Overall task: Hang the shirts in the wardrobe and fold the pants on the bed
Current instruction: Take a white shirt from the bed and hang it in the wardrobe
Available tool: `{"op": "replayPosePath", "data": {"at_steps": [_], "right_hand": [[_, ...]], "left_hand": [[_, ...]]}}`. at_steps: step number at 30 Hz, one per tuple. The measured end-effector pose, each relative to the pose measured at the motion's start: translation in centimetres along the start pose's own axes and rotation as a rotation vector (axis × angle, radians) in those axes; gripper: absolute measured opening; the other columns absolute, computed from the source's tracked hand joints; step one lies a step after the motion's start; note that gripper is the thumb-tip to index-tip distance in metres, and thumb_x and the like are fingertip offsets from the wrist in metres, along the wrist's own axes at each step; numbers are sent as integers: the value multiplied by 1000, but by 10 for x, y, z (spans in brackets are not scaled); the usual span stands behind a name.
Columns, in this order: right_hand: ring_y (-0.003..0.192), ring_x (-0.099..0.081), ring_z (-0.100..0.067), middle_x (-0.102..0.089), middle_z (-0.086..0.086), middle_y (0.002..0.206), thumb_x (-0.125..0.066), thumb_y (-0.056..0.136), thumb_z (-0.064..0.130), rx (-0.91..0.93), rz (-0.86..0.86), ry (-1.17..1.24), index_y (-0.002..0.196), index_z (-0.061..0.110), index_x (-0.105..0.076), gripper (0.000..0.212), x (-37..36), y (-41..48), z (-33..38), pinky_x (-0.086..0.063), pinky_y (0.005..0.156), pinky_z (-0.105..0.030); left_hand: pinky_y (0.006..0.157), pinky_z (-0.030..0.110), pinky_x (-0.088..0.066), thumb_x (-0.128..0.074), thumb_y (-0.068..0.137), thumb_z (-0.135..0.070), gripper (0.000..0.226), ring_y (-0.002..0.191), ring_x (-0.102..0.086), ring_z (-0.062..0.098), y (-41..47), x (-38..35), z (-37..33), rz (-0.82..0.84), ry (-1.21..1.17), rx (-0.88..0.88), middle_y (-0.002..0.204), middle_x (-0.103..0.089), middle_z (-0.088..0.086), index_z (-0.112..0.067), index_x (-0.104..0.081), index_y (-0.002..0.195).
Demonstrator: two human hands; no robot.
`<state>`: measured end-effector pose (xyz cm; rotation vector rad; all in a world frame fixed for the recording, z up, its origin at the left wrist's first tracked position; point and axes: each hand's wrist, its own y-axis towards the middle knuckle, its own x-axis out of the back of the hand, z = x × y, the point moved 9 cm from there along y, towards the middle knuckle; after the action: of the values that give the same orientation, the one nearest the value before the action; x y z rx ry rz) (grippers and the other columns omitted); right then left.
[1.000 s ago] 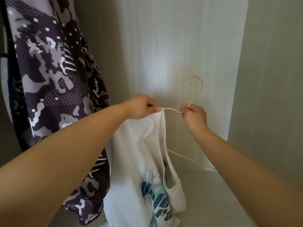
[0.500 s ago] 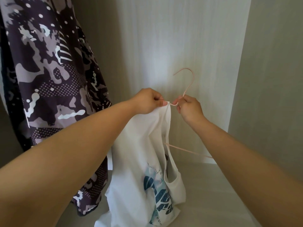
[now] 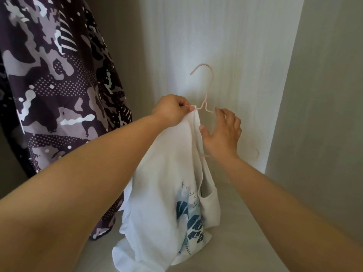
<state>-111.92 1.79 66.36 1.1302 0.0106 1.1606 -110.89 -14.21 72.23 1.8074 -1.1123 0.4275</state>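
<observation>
A white shirt (image 3: 167, 183) goes onto a pink hanger (image 3: 205, 103) inside the wardrobe (image 3: 216, 36)

The shirt hangs in front of the back wall, its hem crumpled on the wardrobe floor (image 3: 255, 222), beside a camouflage-print garment (image 3: 59, 85). The left hand (image 3: 172, 110) pinches collar and wire together. The right hand (image 3: 224, 134) is spread loose, grasping nothing, just beside the hanger's bare arm. With one shoulder seemingly unseated and a single pinch bearing the weight, the fabric could slide off if that grip eases.
</observation>
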Motion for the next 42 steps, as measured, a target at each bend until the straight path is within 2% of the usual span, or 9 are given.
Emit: {"op": "replayPosePath", "data": {"at_steps": [3, 7, 14, 17, 20, 28, 35, 39, 42], "right_hand": [[106, -47, -28, -54, -4, 109, -63, 81, 28, 47, -209, 128, 113, 13, -54, 37, 13, -26, -4, -29, 89, -36], [70, -52, -22, -52, 3, 75, -60, 83, 44, -64, 98, 69, 90, 21, -45, 29, -25, -44, -30, -40, 64, -32], [68, -53, -22, -52, 5, 69, -58, 76, 31, -273, 474, -87, 75, 22, -52, 10, -63, -63, -78, -31, 50, -23], [65, -57, -23, -58, 1, 66, -57, 77, 29, -403, 500, -23, 66, 18, -57, 16, -64, -65, -94, -37, 50, -22], [62, -64, -25, -64, -8, 67, -61, 79, 20, -629, 551, 257, 71, 9, -61, 14, -67, -68, -107, -49, 53, -27], [69, -53, -14, -56, -3, 79, -52, 95, 11, -1154, 581, 967, 81, 11, -53, 14, -81, -85, -122, -44, 61, -27], [72, -64, -21, -66, -5, 74, -45, 97, 14, -1209, 476, 1123, 86, 6, -58, 19, -68, -68, -123, -50, 55, -36], [109, -58, -26, -61, -11, 111, -41, 99, 10, -1140, 331, 1146, 119, 3, -57, 27, -58, -47, -128, -45, 74, -42], [101, -58, -25, -60, -11, 114, -44, 98, 11, -1100, 265, 1141, 123, 2, -55, 29, -55, -39, -134, -47, 72, -39]], "left_hand": [[56, 15, -40, -62, 89, -38, 20, 62, -49, 9, 0, 7, 11, -68, -50, 41, 67, -55, -8, -22, -66, 77], [58, 19, -38, -62, 89, -38, 17, 69, -52, 12, -1, 16, 23, -137, -44, 84, 66, -54, -13, -25, -64, 77], [67, 15, -36, -62, 89, -36, 16, 79, -54, 12, 2, 20, 35, -226, -92, 100, 79, -61, -4, -23, -68, 83], [62, 13, -32, -63, 89, -36, 19, 73, -52, 14, 4, 21, 35, -252, -92, 76, 65, -55, -8, -23, -63, 74], [57, 13, -31, -63, 89, -34, 21, 67, -48, 15, 7, 24, 35, -262, -98, 45, 58, -49, -13, -23, -60, 72], [60, 5, -34, -66, 89, -28, 10, 48, -42, -7, 2, 30, 39, -268, -145, -37, 58, -48, -15, -19, -70, 86], [55, 7, -32, -66, 88, -27, 16, 58, -43, 6, -2, 40, 46, -260, -87, -106, 63, -52, -3, -12, -73, 87], [55, 3, -32, -67, 87, -28, 14, 56, -44, -2, -7, 45, 54, -263, -56, -118, 64, -57, -4, -16, -73, 84], [56, 3, -33, -67, 87, -29, 11, 52, -46, -12, -8, 48, 59, -281, -53, -101, 60, -56, -14, -20, -73, 85]]}}
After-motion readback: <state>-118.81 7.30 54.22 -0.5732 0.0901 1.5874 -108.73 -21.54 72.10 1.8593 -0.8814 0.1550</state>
